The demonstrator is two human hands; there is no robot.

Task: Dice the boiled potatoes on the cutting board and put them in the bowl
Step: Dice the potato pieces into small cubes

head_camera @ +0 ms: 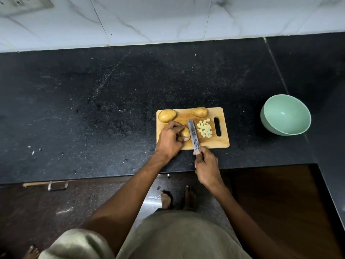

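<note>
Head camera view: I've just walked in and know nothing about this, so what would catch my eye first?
Probably the wooden cutting board mid-counter, where the left hand grips a potato piece while the right hand holds a knife beside it. A pile of pale potato cubes lies near the board's handle slot, two whole potatoes along its far edge. A mint-green bowl stands apart to the right.

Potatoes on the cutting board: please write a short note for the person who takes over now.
Left hand holds a potato piece down on the wooden cutting board.
Right hand grips the knife, blade beside that piece.
Done: a pile of diced potato lies on the board near its handle slot.
Left: two whole potatoes, and, at the board's far edge; green bowl, right of the board, has no dice in it.
</note>
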